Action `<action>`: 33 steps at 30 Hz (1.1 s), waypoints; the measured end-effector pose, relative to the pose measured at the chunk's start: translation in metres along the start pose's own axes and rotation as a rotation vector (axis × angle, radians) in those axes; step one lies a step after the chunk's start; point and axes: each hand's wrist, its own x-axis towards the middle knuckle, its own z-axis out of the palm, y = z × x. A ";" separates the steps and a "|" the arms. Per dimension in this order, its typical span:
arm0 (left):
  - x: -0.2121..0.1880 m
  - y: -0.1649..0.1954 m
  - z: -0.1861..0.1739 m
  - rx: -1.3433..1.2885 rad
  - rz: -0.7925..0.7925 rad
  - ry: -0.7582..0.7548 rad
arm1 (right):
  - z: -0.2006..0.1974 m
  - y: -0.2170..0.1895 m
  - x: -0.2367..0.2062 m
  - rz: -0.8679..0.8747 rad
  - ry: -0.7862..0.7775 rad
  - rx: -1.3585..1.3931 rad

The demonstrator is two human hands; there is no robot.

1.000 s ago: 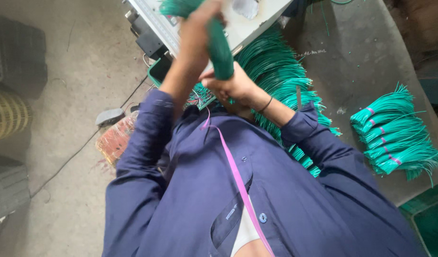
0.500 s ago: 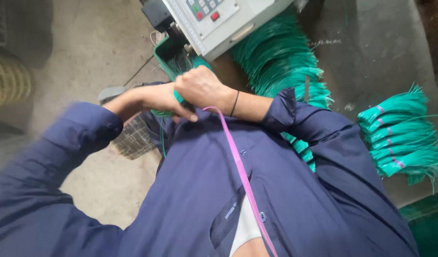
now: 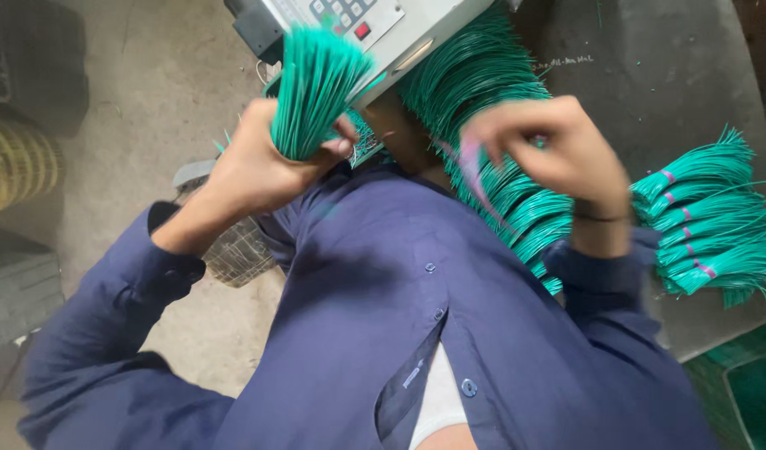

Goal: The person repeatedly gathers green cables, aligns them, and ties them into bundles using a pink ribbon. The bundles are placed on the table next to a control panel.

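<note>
Clearly the bundle of green wires [image 3: 316, 87] is light and springy, likely to splay at its cut ends, so it is best gripped around its middle; it stands raised before the grey machine [image 3: 374, 25]. The left hand [image 3: 258, 162] has its fingers [image 3: 337, 143] curled tight round it. The right hand [image 3: 549, 146], blurred, pinches a pink tie [image 3: 474, 175] above the loose green wires [image 3: 516, 208] on the table [image 3: 649, 75].

A bundle of thin green wires [image 3: 316, 87] is gripped upright, its cut ends fanned out at the top. A blurred pink band [image 3: 474, 179] is held apart from it, to its right.
</note>
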 end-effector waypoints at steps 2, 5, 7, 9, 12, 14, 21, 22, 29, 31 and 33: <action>0.010 0.014 0.013 0.300 0.144 0.051 | 0.021 0.039 0.001 0.055 0.277 -0.220; 0.045 0.019 0.029 0.863 0.250 -0.085 | 0.067 0.085 0.006 -0.272 0.285 -0.428; 0.072 0.015 0.026 1.165 0.137 -0.167 | 0.084 0.080 0.012 -0.024 0.203 -0.260; 0.091 0.008 0.004 1.226 0.152 -0.032 | 0.081 0.042 0.016 0.120 0.091 -0.087; 0.100 -0.007 -0.008 1.239 0.270 0.167 | 0.058 -0.044 -0.003 0.087 -0.113 0.086; 0.095 -0.017 0.001 1.328 0.267 0.050 | 0.029 -0.073 0.007 -0.199 -0.077 -0.054; 0.096 0.005 0.025 1.198 0.285 -0.090 | 0.063 -0.006 0.018 -0.208 0.106 -0.213; 0.098 0.011 0.025 1.227 0.211 -0.082 | 0.067 0.009 0.012 -0.247 0.046 -0.226; 0.097 -0.004 0.069 0.765 0.319 -0.406 | 0.004 0.103 0.003 -0.030 -0.044 0.057; 0.116 -0.020 0.084 0.405 0.147 -0.515 | 0.036 0.131 -0.025 -0.331 0.114 -0.104; 0.147 -0.032 0.095 0.233 -0.070 -0.592 | 0.062 0.167 -0.050 0.004 0.315 0.409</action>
